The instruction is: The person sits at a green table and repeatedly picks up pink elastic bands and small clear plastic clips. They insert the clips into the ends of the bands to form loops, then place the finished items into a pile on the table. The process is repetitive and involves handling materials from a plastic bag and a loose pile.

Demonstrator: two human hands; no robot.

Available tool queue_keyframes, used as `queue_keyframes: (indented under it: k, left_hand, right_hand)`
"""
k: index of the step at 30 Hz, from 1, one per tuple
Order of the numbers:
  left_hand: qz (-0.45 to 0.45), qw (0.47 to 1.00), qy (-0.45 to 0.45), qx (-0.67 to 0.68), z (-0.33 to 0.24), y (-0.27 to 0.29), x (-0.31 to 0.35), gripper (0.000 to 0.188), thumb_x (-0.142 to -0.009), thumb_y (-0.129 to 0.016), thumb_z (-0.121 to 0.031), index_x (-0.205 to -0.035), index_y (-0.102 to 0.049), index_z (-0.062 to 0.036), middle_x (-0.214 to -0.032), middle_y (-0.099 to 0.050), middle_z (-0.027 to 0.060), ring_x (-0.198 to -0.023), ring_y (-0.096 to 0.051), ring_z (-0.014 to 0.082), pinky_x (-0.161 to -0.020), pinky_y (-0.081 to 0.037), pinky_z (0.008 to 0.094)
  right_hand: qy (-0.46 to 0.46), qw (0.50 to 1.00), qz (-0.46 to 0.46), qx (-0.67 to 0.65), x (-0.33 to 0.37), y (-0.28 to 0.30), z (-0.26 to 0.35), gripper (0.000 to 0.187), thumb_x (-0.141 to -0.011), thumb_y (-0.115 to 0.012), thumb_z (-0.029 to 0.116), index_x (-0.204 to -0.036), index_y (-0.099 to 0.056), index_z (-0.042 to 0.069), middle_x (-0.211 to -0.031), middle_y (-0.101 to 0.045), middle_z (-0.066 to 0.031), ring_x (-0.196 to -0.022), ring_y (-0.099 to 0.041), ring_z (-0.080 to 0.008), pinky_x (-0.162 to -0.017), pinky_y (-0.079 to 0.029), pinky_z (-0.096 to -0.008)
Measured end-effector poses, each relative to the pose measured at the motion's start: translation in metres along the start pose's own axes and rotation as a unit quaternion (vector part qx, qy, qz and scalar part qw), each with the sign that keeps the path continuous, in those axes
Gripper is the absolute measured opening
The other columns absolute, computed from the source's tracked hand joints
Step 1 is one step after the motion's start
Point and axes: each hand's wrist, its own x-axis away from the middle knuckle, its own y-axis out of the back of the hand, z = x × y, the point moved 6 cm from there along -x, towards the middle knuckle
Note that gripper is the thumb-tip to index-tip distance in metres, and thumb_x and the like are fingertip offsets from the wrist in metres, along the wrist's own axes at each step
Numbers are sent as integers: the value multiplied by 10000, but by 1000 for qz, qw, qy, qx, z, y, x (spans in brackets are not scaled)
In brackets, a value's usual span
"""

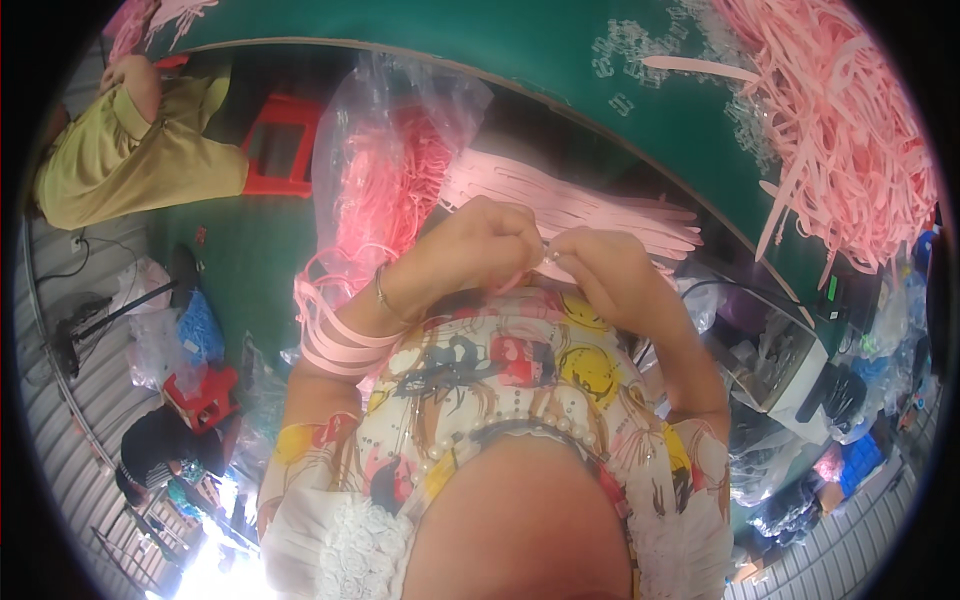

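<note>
My left hand (487, 243) and my right hand (607, 272) meet in front of my chest, fingers closed. Between the fingertips is a small shiny clear piece (547, 255), probably a plastic buckle; its exact shape is too small to tell. A pink strap (512, 284) shows below my left fingers, which pinch it. Several more pink straps (345, 352) hang looped over my left forearm. Just beyond my hands lies a flat bundle of pink straps (570, 200). To its left stands a clear plastic bag (345, 130) full of thin pink straps.
A green table (480, 30) curves across the far side, bearing a large pink strap heap (850, 130) and scattered clear plastic pieces (630, 50). At the left, a person in yellowish clothes (150, 160) sits near a red stool (280, 145). A box (775, 365) stands at right.
</note>
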Motion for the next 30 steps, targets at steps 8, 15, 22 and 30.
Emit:
queue_keyframes:
  k: [8, 15, 22, 30]
  left_hand:
    - [-120, 930, -242, -250, -22, -12, 8, 146, -777, -620, -67, -899, -662, 2, -731, -607, 68, -623, -582, 146, -585, -441, 276]
    - [-90, 857, -312, -400, -26, -12, 13, 240, -754, -645, -70, -988, -683, -32, -773, -661, 90, -682, -625, 230, -609, -459, 319]
    - [-131, 854, -325, -384, -25, -9, 11, 218, -764, -695, -122, -954, -690, -14, -875, -678, 124, -793, -650, 243, -690, -480, 319]
    - [-155, 892, -305, -294, -22, -5, 12, 203, -822, -660, -79, -996, -674, 24, -893, -683, 118, -836, -651, 190, -716, -498, 288]
  right_hand:
    - [-87, 992, 31, -91, -1, 0, -23, 162, -870, -519, 89, -978, -585, -11, -777, -606, -168, -677, -616, -264, -612, -474, -346]
    - [-214, 941, 111, -235, 6, -7, -42, 130, -904, -505, 120, -898, -590, 22, -685, -594, -23, -503, -527, -66, -451, -412, -221]
    - [-180, 963, 59, -189, 3, -6, -44, 120, -870, -570, 122, -843, -614, 14, -693, -594, -24, -463, -511, -55, -378, -382, -220]
    - [-50, 988, -109, -96, -2, 2, -25, 89, -831, -609, 66, -881, -621, -7, -815, -633, -69, -701, -595, -105, -500, -461, -254]
